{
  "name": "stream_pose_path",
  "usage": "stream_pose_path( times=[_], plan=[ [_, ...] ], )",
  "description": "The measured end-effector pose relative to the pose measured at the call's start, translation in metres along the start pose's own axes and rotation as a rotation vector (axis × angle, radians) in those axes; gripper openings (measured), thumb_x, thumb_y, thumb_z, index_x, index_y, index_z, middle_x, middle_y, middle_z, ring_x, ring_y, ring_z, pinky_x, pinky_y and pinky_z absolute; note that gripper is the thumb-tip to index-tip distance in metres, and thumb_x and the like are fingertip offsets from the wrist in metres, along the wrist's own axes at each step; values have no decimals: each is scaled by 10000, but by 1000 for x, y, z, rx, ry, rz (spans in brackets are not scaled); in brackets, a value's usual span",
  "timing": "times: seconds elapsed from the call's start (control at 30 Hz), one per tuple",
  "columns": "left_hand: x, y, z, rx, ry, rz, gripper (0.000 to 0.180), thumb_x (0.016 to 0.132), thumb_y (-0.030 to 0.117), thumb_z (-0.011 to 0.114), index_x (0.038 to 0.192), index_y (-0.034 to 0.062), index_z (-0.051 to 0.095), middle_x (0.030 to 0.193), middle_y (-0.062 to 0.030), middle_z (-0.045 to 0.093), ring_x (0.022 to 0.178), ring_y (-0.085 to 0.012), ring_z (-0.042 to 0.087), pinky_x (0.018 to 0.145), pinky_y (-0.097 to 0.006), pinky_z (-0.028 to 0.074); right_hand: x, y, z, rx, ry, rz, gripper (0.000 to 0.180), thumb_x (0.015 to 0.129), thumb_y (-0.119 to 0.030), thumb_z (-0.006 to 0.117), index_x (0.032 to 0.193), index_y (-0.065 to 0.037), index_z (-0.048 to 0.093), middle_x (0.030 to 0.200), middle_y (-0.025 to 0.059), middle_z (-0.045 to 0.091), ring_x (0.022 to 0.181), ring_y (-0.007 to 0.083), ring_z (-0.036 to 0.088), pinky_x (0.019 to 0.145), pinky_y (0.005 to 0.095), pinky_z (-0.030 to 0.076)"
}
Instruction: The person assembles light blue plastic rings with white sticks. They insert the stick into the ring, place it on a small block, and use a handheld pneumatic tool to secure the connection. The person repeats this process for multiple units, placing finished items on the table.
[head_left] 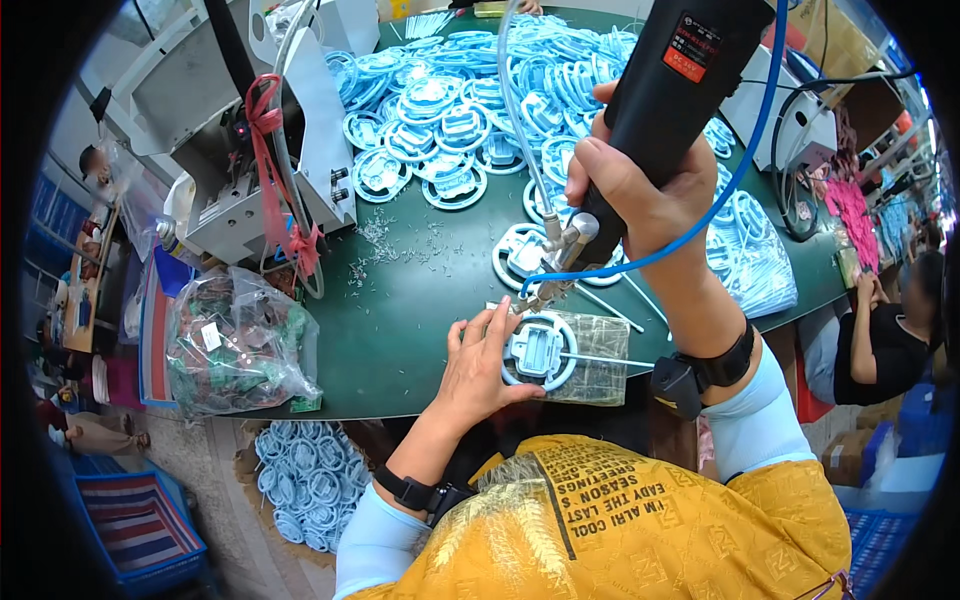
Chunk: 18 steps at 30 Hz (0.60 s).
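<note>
My right hand (665,205) grips a black electric screwdriver (665,105) from above, its fingers wrapped round the body. The screwdriver's metal nozzle (570,245) slants down to the upper edge of a light-blue plastic ring part (537,350). My left hand (478,365) presses this part from its left side, the thumb below and the fingers above. The part has a rectangular centre and a thin pale rod pointing right. Under it is a block wrapped in brownish tape (605,385). The nozzle's exact contact point is hidden by the fingertips and metal fittings.
A large heap of light-blue ring parts (440,110) covers the table's far side. Loose screws (385,240) lie left of centre. A grey machine (260,170) and a clear bag (240,345) stand left. A blue hose (745,165) loops past my right arm. A person (890,330) sits right.
</note>
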<state>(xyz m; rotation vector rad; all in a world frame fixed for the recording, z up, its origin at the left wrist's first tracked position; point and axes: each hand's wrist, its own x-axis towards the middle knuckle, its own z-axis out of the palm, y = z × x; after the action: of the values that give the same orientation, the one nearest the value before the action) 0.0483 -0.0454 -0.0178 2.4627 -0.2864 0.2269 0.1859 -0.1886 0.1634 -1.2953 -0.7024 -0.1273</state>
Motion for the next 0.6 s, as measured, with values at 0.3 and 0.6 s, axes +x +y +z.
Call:
stream_pose_path(
  times=[0.3, 0.6],
  plan=[
    [-4, -6, 7, -26, -21, -56, 1283, 530, 409, 916, 1505, 7, 185, 1423, -96, 496, 1339, -311, 395, 1092, -609, 199, 4, 10, 2, -15, -17, 18, 371, 840, -20, 664, 1173, 60, 522, 801, 52, 566, 648, 163, 630, 613, 297, 516],
    [-6, -11, 13, -69, -2, -59, 1291, 532, 400, 916, 1509, 15, 165, 1417, -77, 510, 1342, -309, 384, 1095, -599, 190, 4, 12, 5, -14, -2, 27, 359, 847, -26, 660, 1170, 59, 526, 806, 53, 567, 648, 165, 631, 614, 303, 520]
  ],
)
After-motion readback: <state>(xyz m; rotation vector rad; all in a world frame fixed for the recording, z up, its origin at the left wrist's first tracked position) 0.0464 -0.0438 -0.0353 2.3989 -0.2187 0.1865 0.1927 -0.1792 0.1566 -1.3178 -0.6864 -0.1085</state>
